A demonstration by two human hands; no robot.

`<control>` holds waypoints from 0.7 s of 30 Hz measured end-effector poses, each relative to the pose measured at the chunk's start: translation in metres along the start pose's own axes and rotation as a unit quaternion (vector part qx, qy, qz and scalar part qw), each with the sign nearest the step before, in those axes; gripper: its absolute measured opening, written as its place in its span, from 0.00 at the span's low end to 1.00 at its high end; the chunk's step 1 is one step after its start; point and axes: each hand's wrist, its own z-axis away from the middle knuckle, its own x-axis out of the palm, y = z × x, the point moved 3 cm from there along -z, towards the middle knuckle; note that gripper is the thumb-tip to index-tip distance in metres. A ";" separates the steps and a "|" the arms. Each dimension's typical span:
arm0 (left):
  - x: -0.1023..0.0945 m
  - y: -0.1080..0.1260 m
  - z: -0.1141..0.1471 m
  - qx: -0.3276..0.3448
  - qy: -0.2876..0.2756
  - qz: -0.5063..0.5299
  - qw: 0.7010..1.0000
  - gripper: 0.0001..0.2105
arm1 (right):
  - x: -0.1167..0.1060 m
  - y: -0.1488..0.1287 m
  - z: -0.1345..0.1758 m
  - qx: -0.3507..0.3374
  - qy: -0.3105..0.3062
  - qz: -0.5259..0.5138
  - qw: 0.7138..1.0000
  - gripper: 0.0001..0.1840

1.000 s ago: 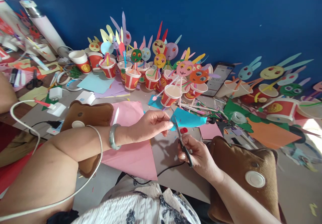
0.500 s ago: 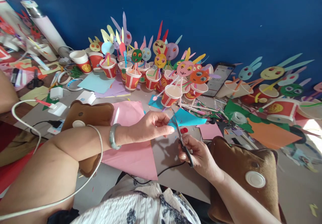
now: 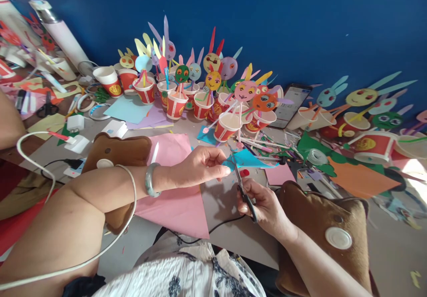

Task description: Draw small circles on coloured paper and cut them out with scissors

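My left fingers (image 3: 218,171) pinching blue paper (image 3: 248,159), my right fingers (image 3: 252,186) round scissors (image 3: 246,196), the paper at twelve o'clock from them, red cup (image 3: 226,133) at its eleven, label illegible, phone (image 3: 291,103) at one, digits unclear.

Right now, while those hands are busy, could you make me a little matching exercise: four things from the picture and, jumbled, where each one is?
Things:
1. scissors
2. blue paper at the blades
3. bracelet
4. phone

Places:
A. around the left wrist
B. near the blue wall
C. in the right hand
D. pinched by the left hand

Pairs: 1-C; 2-D; 3-A; 4-B
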 end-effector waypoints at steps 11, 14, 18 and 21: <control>0.004 0.000 0.000 -0.038 -0.009 0.008 0.999 0.04 | 0.002 0.016 0.000 0.000 -0.020 0.000 1.000 0.26; 0.004 0.001 0.000 -0.046 -0.009 0.004 0.999 0.04 | 0.001 0.019 0.000 0.001 -0.027 0.000 1.000 0.25; 0.004 0.001 0.000 -0.041 -0.014 0.003 0.999 0.04 | 0.000 0.019 0.000 0.000 -0.035 0.013 0.999 0.26; 0.004 0.001 0.000 -0.035 -0.017 0.000 0.999 0.04 | -0.001 0.017 0.000 -0.001 -0.031 0.024 0.999 0.26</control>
